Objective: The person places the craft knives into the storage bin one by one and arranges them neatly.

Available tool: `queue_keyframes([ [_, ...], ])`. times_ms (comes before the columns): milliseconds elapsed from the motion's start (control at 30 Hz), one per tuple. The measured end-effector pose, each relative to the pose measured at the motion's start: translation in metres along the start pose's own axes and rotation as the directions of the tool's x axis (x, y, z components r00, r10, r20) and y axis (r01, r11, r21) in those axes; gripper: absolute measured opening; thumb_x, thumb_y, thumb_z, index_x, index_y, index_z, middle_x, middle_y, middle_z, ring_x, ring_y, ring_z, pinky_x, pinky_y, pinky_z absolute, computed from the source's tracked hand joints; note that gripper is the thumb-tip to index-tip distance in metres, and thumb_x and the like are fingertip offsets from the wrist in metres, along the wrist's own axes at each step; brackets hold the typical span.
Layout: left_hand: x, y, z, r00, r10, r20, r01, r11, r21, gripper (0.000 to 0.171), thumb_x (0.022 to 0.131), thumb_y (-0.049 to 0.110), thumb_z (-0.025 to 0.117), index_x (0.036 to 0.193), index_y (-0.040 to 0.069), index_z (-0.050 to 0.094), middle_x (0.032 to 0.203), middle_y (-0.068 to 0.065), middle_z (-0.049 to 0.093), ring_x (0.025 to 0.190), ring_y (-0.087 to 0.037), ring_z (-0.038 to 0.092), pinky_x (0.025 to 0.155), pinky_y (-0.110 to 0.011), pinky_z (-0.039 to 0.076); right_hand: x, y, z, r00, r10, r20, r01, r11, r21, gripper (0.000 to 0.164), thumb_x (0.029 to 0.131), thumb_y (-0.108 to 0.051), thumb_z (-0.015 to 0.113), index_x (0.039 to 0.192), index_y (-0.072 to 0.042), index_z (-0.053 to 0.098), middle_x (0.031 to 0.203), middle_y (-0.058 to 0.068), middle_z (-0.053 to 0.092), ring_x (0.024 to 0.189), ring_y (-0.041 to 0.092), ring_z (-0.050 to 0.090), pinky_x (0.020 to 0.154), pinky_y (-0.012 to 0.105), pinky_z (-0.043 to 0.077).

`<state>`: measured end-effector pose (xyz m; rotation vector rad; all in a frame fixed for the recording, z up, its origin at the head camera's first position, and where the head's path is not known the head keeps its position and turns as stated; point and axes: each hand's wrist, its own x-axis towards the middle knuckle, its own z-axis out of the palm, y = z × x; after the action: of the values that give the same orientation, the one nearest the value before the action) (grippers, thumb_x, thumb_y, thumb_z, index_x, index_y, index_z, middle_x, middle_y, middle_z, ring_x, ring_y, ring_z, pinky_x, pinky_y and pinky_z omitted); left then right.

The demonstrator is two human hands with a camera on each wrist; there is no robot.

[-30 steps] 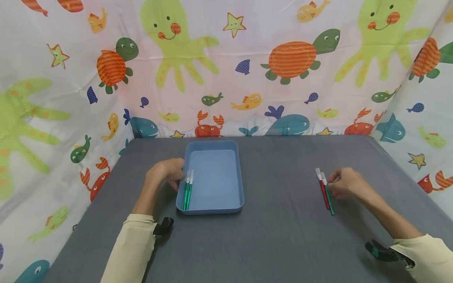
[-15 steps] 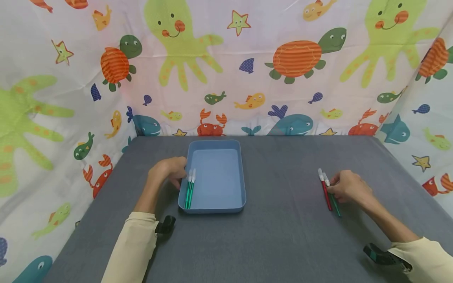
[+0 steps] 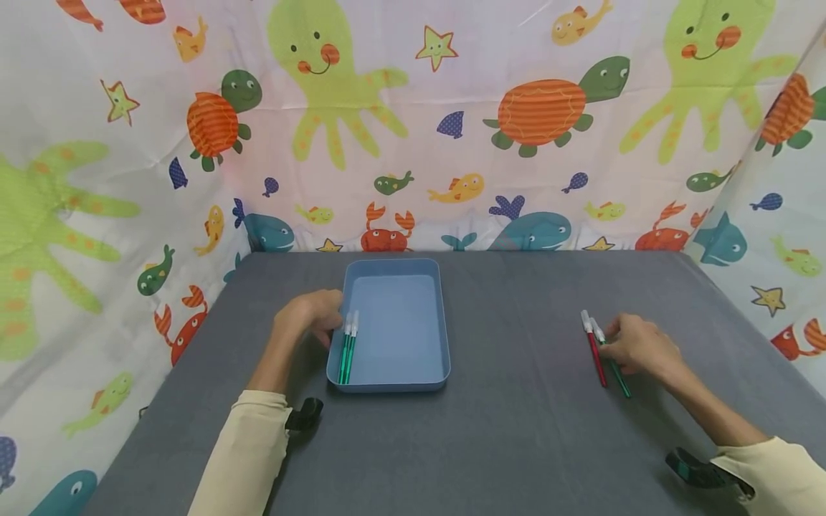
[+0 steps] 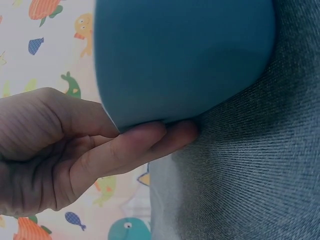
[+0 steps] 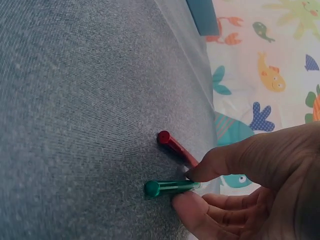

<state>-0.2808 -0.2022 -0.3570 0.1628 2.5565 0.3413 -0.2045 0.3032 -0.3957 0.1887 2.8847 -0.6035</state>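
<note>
Sea-creature cloth backs a grey table. L hand pinches the blue tray at 9 o'clock (a fingertip hidden behind its wall); 2 green pens lie inside, approx 8 o'clock. R hand, at tray's 3 o'clock, pinches a third green pen, mid-barrel covered, w/ red pen at hand's 9 o'clock. Vs earlier, third green pen's near end angles farther from red.

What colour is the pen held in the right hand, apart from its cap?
Green; the pen shows best in the right wrist view.
</note>
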Motion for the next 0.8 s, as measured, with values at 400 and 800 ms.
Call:
queue_keyframes([
  [400,-0.001,0.003,0.001,1.0,-0.026,-0.005,0.027,0.998,0.049,0.038,0.099,0.005,0.065,0.134,-0.003,0.052,0.108,-0.017,0.067,0.091,-0.024,0.068,0.087,-0.039,0.06,-0.004,0.005,0.0,1.0,-0.017,0.003,0.017,0.998,0.055,0.024,0.093,-0.014,0.072,0.097,0.009,0.065,0.079,0.013,0.062,0.064,0.017,0.065,0.057,0.033,0.059],
  [800,-0.003,0.003,0.001,1.0,-0.015,-0.002,0.015,0.998,0.065,0.037,0.098,0.006,0.068,0.131,-0.002,0.053,0.109,-0.018,0.066,0.094,-0.027,0.067,0.092,-0.042,0.06,-0.007,-0.002,-0.014,0.997,-0.047,-0.062,0.054,0.992,0.112,0.028,0.095,-0.017,0.068,0.098,0.01,0.07,0.079,0.012,0.065,0.063,0.018,0.064,0.055,0.032,0.052],
])
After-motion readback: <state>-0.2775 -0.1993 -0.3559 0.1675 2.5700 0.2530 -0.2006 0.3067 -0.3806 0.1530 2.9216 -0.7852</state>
